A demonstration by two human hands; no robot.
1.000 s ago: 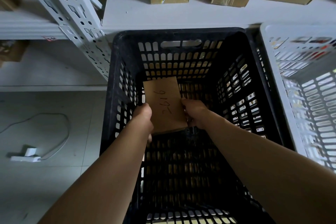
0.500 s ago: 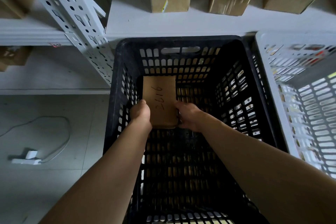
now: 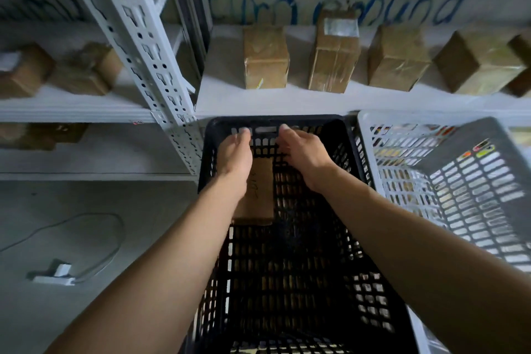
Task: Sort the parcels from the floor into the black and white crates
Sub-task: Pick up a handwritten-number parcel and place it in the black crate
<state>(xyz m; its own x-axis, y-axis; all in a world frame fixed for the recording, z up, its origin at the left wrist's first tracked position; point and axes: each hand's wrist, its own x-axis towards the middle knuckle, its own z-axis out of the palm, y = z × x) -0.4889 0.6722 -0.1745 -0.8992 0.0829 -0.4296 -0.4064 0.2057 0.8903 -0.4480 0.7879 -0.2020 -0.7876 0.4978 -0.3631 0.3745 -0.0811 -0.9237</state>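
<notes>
A flat brown parcel (image 3: 257, 195) with handwriting on it lies on the floor of the black crate (image 3: 349, 135), against its far left side. My left hand (image 3: 234, 152) hovers above the parcel's far end, fingers relaxed and holding nothing. My right hand (image 3: 301, 152) hangs beside it, over the crate's middle, also with loose fingers and nothing in it. Both hands are near the crate's far wall. The white crate (image 3: 370, 129) stands directly to the right of the black one; its inside looks bare where visible.
A white metal shelf (image 3: 316, 103) behind the crates holds several brown boxes (image 3: 265, 57). A perforated upright (image 3: 143, 46) rises at the left. On the grey floor at the left lies a white plug with a looped cable (image 3: 60, 274).
Both hands let go of the parcel, which now lies in the black crate, and rose toward the far wall. The camera tilted up, showing more of the shelf.
</notes>
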